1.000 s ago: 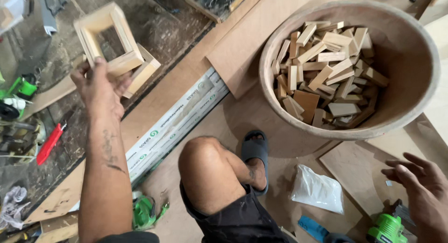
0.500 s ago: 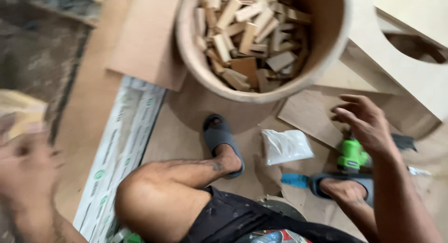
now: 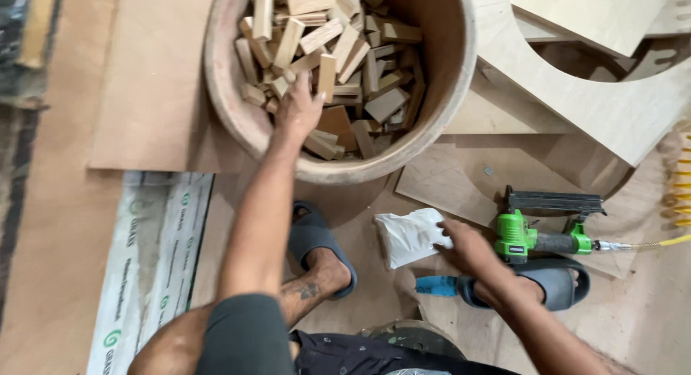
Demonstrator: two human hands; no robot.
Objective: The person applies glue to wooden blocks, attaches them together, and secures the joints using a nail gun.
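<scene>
While the round tub (image 3: 439, 94) sat heaped with wooden blocks (image 3: 338, 51), our left hand (image 3: 299, 109) spread loosely onto them; below the tub, our right hand (image 3: 468, 249) touched a white bag (image 3: 407, 235), fingers relaxed.

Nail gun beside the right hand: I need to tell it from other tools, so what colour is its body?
Bright green body with a black magazine; the nail gun shows in the head view.

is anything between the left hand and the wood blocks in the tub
Nothing visible. The left hand has reached over the rim of the round tub and rests directly on the piled wood blocks.
</scene>
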